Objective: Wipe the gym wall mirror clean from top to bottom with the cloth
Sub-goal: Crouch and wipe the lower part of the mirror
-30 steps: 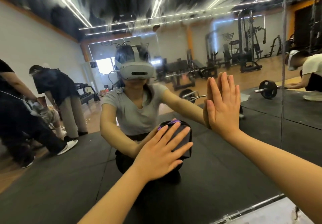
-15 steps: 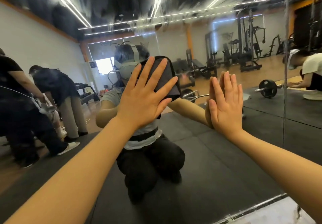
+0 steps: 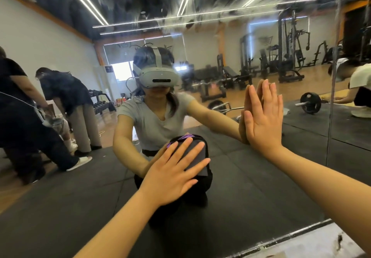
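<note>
Fingers of left hand straight, spread, pressing cloth flat on mirror, low centre. Cloth dark grey, folded, purple stitching at top edge, right corner peeking past fingertips. Right hand flat on glass, fingers straight and together, holding nothing, higher and well right of cloth. Mirror upper area streaky; vertical seam at right; reflects gym, barbell.
</note>
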